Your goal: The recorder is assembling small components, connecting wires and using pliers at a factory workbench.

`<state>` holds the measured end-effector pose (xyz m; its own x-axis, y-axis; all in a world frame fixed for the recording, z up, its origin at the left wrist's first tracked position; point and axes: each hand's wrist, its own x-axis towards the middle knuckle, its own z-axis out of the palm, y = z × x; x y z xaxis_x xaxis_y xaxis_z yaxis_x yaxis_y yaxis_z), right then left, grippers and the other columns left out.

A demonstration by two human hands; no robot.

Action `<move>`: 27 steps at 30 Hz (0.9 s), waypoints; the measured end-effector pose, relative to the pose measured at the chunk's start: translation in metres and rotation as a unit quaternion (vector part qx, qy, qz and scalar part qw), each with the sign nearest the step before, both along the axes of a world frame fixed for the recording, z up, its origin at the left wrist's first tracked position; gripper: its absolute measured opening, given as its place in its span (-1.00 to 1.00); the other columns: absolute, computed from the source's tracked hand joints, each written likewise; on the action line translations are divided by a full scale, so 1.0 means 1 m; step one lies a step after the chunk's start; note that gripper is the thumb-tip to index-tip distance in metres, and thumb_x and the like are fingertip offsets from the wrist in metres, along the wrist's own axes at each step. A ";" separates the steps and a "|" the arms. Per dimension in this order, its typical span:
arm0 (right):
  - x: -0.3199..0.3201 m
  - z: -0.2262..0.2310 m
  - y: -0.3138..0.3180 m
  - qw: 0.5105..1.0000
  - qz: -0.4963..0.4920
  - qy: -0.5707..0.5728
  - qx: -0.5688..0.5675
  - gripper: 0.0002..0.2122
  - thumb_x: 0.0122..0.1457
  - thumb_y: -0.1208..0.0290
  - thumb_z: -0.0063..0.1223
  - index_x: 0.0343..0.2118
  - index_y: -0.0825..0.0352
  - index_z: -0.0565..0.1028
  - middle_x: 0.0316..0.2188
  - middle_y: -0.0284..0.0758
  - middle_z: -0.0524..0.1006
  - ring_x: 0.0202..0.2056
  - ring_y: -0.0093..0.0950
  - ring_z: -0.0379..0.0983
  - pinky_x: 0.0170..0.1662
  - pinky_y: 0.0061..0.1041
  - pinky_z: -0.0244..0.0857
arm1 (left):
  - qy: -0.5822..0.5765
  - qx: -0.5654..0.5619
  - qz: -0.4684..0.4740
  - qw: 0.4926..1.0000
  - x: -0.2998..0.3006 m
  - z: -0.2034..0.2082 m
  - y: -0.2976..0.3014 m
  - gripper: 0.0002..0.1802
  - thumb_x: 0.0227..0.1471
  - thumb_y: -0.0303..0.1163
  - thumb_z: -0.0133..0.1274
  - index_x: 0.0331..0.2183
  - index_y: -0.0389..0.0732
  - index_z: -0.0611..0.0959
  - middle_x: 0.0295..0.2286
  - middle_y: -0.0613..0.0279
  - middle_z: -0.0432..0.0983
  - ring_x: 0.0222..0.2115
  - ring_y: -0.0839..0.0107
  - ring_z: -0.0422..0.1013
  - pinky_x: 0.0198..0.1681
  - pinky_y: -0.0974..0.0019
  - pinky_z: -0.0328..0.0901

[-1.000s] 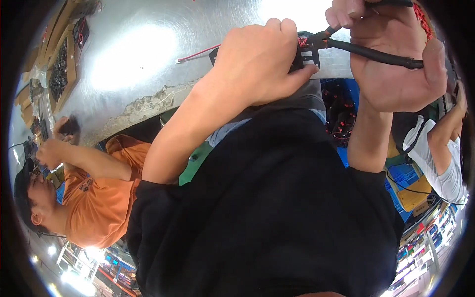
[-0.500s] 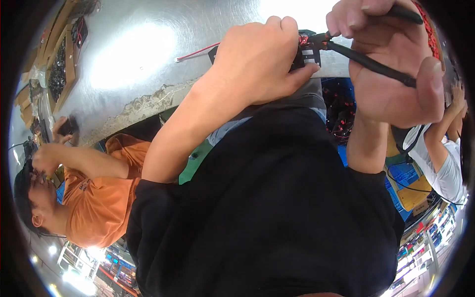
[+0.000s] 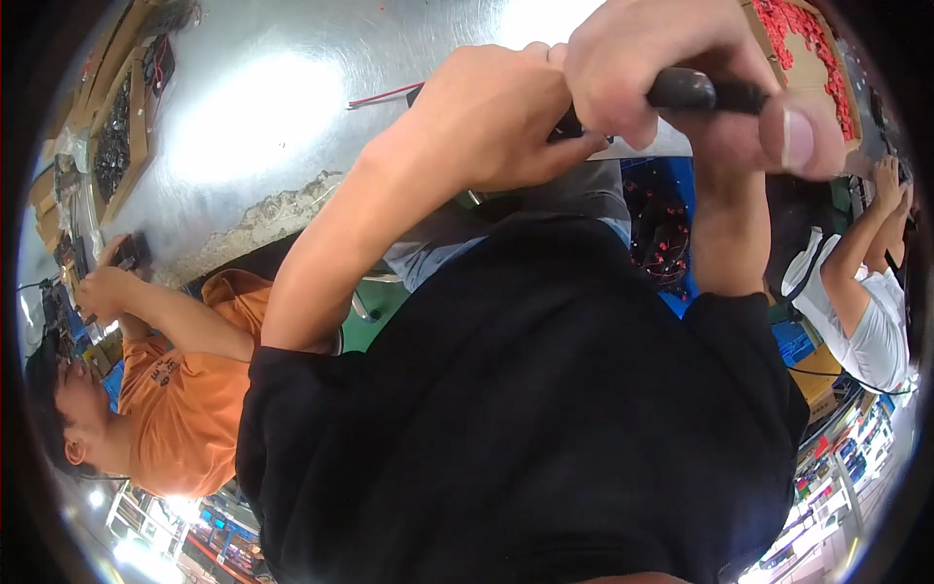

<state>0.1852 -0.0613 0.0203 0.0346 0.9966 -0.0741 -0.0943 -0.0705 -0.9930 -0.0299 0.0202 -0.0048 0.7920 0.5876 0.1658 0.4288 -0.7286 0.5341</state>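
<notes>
Where the right hand (image 3: 696,54) covers them, pliers (image 3: 681,90) hide.

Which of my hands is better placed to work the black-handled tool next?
Probably your right hand: it holds the black-handled tool, while your left hand is busy holding a dark part.

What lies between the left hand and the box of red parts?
Between the left hand and the box, the head view shows the right hand holding a black-handled tool.
</notes>
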 end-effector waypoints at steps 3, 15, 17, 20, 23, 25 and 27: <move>0.027 -0.035 -0.034 0.974 -0.181 0.089 -0.102 -0.60 0.23 0.28 0.07 0.07 0.35 0.34 -0.07 -0.39 0.43 -0.07 -0.56 0.39 0.02 -0.51 0.30 | -0.030 -0.038 -0.038 0.998 0.003 0.006 0.006 -0.65 0.01 -0.08 0.16 -0.26 -0.13 0.60 -0.42 0.05 0.58 -0.36 0.02 0.53 -0.33 0.07 0.41; -0.024 0.036 0.129 0.872 0.464 0.131 0.090 -0.47 0.06 -0.02 0.07 -0.36 0.54 0.53 -0.51 -0.18 0.51 -0.46 -0.40 0.49 -0.33 -0.48 0.42 | -0.039 0.008 -0.032 0.999 0.002 0.001 0.009 -0.64 0.00 -0.10 0.18 -0.24 -0.14 0.67 -0.33 0.12 0.59 -0.31 0.10 0.54 -0.28 0.10 0.43; -0.012 0.022 0.104 0.973 0.121 0.060 0.187 -0.32 0.14 -0.18 -0.18 -0.22 0.56 0.49 -0.53 -0.21 0.47 -0.51 -0.41 0.41 -0.41 -0.50 0.32 | 0.154 0.021 -0.013 0.988 0.013 0.015 0.008 -0.41 -0.01 0.09 0.14 -0.38 -0.35 0.51 -0.48 -0.02 0.53 -0.45 0.03 0.53 -0.40 0.08 0.40; -0.017 0.048 0.073 0.951 -0.005 0.269 0.150 -0.32 0.22 -0.21 -0.29 -0.12 0.50 0.40 -0.49 -0.26 0.41 -0.49 -0.46 0.31 -0.38 -0.46 0.19 | 0.105 0.035 0.016 0.994 0.012 0.007 0.000 -0.38 -0.02 0.12 0.14 -0.44 -0.33 0.43 -0.55 -0.03 0.49 -0.49 0.03 0.51 -0.46 0.10 0.38; -0.019 0.040 0.059 0.944 -0.058 0.281 0.163 -0.34 0.23 -0.23 -0.28 -0.12 0.47 0.38 -0.46 -0.26 0.39 -0.46 -0.46 0.30 -0.33 -0.45 0.17 | 0.073 0.051 0.016 0.996 0.013 0.005 0.000 -0.39 -0.03 0.10 0.16 -0.44 -0.34 0.43 -0.56 -0.01 0.48 -0.51 0.02 0.51 -0.48 0.10 0.37; -0.027 0.036 0.052 0.942 -0.099 0.283 0.151 -0.32 0.23 -0.26 -0.26 -0.11 0.46 0.37 -0.45 -0.27 0.38 -0.45 -0.47 0.27 -0.31 -0.46 0.16 | 0.076 0.044 0.020 0.996 0.013 0.006 -0.001 -0.40 -0.03 0.08 0.17 -0.44 -0.34 0.43 -0.56 -0.01 0.47 -0.52 0.03 0.51 -0.49 0.10 0.37; -0.033 0.032 0.048 0.938 -0.139 0.286 0.139 -0.31 0.23 -0.28 -0.25 -0.10 0.45 0.35 -0.43 -0.27 0.37 -0.43 -0.48 0.25 -0.29 -0.47 0.14 | 0.081 0.028 0.027 0.996 0.013 0.008 -0.001 -0.41 -0.02 0.08 0.18 -0.39 -0.33 0.43 -0.56 -0.01 0.48 -0.50 -0.02 0.49 -0.46 0.07 0.36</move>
<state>0.1518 -0.0137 0.0528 0.3304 0.9384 0.1016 -0.5927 0.2900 -0.7514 -0.0171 0.0191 0.0032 0.7790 0.6228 0.0722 0.5450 -0.7296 0.4130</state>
